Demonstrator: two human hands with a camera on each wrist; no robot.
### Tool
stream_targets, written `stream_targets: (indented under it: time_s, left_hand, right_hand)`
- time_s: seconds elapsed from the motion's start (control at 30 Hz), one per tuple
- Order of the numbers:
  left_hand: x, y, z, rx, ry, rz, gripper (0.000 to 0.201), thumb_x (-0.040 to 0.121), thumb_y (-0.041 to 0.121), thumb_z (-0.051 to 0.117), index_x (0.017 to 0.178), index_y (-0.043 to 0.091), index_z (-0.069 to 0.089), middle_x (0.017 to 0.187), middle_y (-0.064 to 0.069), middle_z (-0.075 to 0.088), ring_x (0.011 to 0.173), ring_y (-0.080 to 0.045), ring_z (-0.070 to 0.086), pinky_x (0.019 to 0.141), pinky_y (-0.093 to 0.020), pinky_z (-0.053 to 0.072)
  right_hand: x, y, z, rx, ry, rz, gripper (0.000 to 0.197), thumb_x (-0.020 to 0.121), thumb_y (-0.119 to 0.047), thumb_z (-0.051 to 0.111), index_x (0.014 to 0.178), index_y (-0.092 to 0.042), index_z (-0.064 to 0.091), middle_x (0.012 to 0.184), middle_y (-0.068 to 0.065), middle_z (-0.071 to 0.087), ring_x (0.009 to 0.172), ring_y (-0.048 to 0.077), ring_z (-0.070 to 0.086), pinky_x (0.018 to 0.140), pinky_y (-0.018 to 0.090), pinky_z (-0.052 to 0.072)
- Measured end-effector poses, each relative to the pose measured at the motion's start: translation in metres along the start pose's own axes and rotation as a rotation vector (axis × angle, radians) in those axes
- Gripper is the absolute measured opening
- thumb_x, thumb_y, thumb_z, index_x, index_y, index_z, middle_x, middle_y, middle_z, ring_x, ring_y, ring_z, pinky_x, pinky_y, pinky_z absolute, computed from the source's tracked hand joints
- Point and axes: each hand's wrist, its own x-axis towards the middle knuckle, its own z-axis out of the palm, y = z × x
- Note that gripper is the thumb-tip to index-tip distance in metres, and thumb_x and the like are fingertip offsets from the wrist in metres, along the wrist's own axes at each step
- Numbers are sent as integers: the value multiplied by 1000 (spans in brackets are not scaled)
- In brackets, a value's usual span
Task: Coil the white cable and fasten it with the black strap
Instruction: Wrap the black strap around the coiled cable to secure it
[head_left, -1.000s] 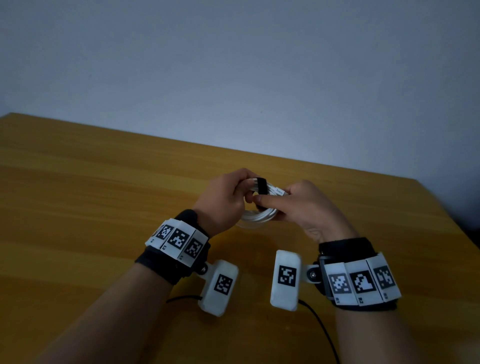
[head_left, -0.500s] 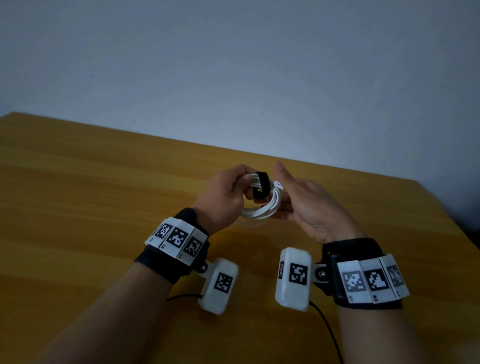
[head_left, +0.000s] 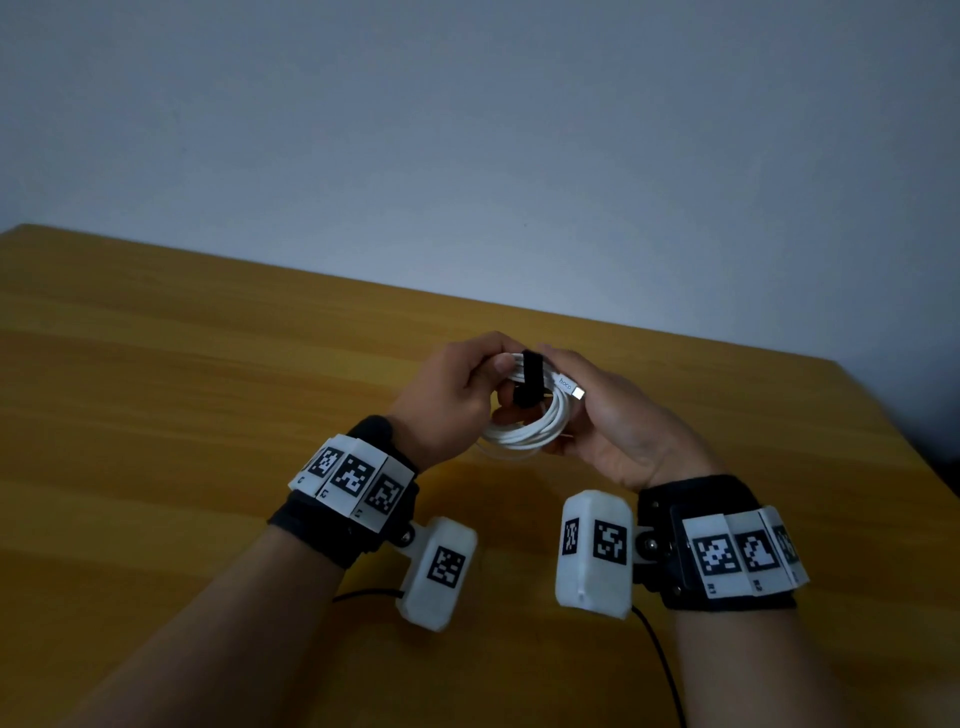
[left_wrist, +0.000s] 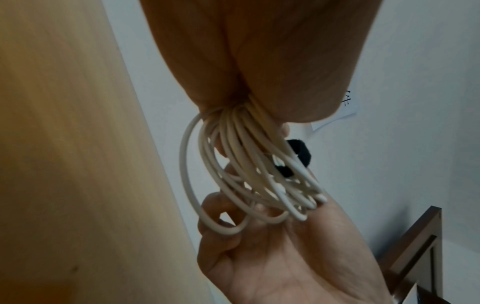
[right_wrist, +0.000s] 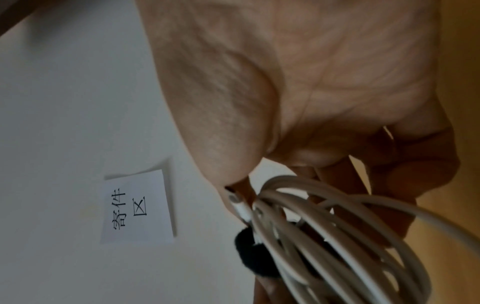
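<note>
My left hand (head_left: 457, 395) pinches the white cable (head_left: 524, 434) so loops stay together; my right hand (head_left: 618, 421), fingers loose, cups it; the black strap (head_left: 529, 376) looks wrapped, maybe.

White cable (head_left: 524, 434) is sitting wound into a loose multi-loop coil, hanging up off the wooden table. One plug end (head_left: 570, 388) is poking out to the right near the top. Black strap (head_left: 529, 378) is wrapping across the bundled loops at the top, running roughly upright.
</note>
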Motion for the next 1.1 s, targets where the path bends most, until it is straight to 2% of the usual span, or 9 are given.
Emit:
stream_targets:
  time_s: [0.13, 0.27, 0.33, 0.47, 0.57, 0.73, 0.87, 1.0, 1.1]
  left_hand:
    - [0, 0, 0, -8, -14, -1, 25, 100, 19, 40, 95, 11, 63, 67, 7, 56, 65, -10, 53, 67, -30, 44]
    - [0, 0, -2, -6, -17, -7, 25, 101, 19, 40, 97, 12, 63, 67, 9, 57, 65, -8, 54, 66, -30, 45]
    - [0, 0, -2, 1, -16, -13, 25, 101, 17, 40, 98, 12, 64, 70, 6, 59, 66, -9, 55, 67, -30, 45]
    - [-1, 0, -2, 3, -12, -26, 27, 100, 19, 39, 101, 9, 64, 80, -9, 66, 71, -17, 58, 68, -31, 47]
    - [-1, 0, -2, 11, -5, -30, 29, 99, 21, 39, 102, 9, 65, 88, -12, 70, 79, -25, 62, 71, -33, 48]
    - [-1, -2, -1, 40, -20, -48, 27, 101, 18, 38, 102, 15, 65, 90, 1, 73, 88, -14, 70, 80, -38, 56]
    - [-1, -2, -2, 65, -9, -40, 27, 101, 18, 38, 103, 14, 65, 92, 1, 74, 89, -14, 70, 80, -42, 56]
    - [-1, -1, -3, 68, -5, -18, 27, 101, 18, 39, 103, 12, 65, 87, 2, 72, 82, -13, 68, 74, -34, 54]
    - [-1, 0, -3, 54, -11, -15, 28, 101, 21, 39, 103, 10, 65, 80, 5, 69, 74, -10, 65, 68, -29, 51]
  right_hand:
    - [-2, 0, 1, 54, -3, -9, 37, 93, -48, 64, 98, -15, 78, 98, 15, 71, 96, 30, 62, 88, 44, 46]
    - [-1, 4, -3, 58, -29, -8, 86, 65, -64, 77, 117, 4, 72, 119, 27, 71, 113, 38, 67, 110, 50, 44]
    - [0, 6, -4, 65, -67, -20, 102, 56, -66, 84, 123, 9, 67, 127, 31, 67, 124, 41, 64, 115, 54, 42]
    - [4, 7, -4, 87, -78, -36, 128, 40, -67, 93, 132, 14, 57, 132, 35, 61, 108, 33, 67, 112, 53, 45]
    - [3, 7, -2, 80, -73, -28, 116, 46, -67, 91, 130, 8, 64, 132, 34, 61, 112, 35, 67, 113, 55, 44]
    - [0, 5, 0, 46, -38, 1, 100, 61, -63, 80, 131, 6, 64, 132, 30, 63, 129, 43, 59, 117, 57, 38]
    - [-1, 3, 1, 71, -16, 12, 100, 60, -60, 82, 129, 9, 63, 132, 32, 62, 110, 34, 67, 115, 55, 41]
    - [-2, 1, 0, 102, 17, 16, 78, 67, -53, 78, 117, 6, 70, 105, 21, 74, 98, 27, 68, 99, 41, 52]
    - [-3, 1, 0, 67, 54, 25, 94, 64, -57, 79, 127, 11, 64, 111, 24, 75, 101, 29, 72, 108, 47, 47]
